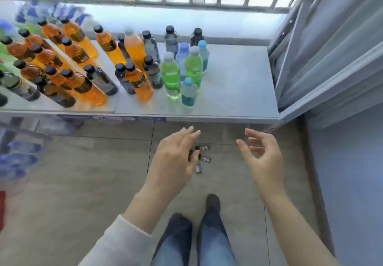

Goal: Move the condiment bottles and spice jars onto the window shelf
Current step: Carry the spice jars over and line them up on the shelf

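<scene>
The grey window shelf (pixel 238 83) carries many bottles: orange ones with black caps (pixel 138 83) on the left, two green ones (pixel 171 77) and small teal ones (pixel 188 92) in the middle. Several small jars (pixel 204 159) lie on the tiled floor below the shelf edge. My left hand (pixel 174 158) hangs above them with relaxed fingers, partly hiding them, and holds nothing. My right hand (pixel 263 158) hovers to the right, fingers loosely spread, empty.
The right part of the shelf is bare tile. A window frame and grey wall (pixel 331 58) close off the right side. Blue-capped bottles (pixel 18 155) sit on the floor at left. My feet (pixel 212 205) stand on the floor below the hands.
</scene>
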Motion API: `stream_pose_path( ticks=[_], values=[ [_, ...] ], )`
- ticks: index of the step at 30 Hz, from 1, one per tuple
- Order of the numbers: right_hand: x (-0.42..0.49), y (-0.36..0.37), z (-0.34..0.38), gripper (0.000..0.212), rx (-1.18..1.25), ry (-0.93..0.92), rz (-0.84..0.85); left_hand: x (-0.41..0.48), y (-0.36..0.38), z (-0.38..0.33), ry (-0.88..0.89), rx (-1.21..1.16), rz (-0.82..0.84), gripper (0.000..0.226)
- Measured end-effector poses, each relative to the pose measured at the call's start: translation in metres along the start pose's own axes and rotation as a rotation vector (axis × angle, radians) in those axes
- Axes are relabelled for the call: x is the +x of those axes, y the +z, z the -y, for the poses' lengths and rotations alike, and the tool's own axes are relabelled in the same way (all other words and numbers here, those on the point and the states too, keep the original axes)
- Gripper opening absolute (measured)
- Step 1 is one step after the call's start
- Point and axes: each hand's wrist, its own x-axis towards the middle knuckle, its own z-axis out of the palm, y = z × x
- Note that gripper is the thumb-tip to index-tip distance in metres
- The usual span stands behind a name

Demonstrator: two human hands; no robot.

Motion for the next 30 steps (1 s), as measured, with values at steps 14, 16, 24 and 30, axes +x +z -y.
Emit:
stream_pose_path(
  ticks=[14, 16, 24, 30],
  values=[
    [-0.034, 0.169, -0.286, 0.038, -0.117, 0.613, 0.366, -0.092, 0.289, 0.168, -0.795, -0.454, 0.506, 0.038],
    [-0.022, 0.193, -0.330, 0.043, -0.094, 0.690, 0.396, -0.087, 0.335, 0.195, -0.842, -0.499, 0.537, 0.039],
    [0.032, 0.286, -0.527, 0.044, -0.154, 0.767, 0.414, -0.060, 0.524, 0.320, -0.796, -0.320, 0.620, 0.050],
    [0.069, 0.348, -0.611, 0.055, -0.304, 0.660, 0.467, -0.036, 0.616, 0.376, -0.635, -0.069, 0.417, 0.054]
  ],
)
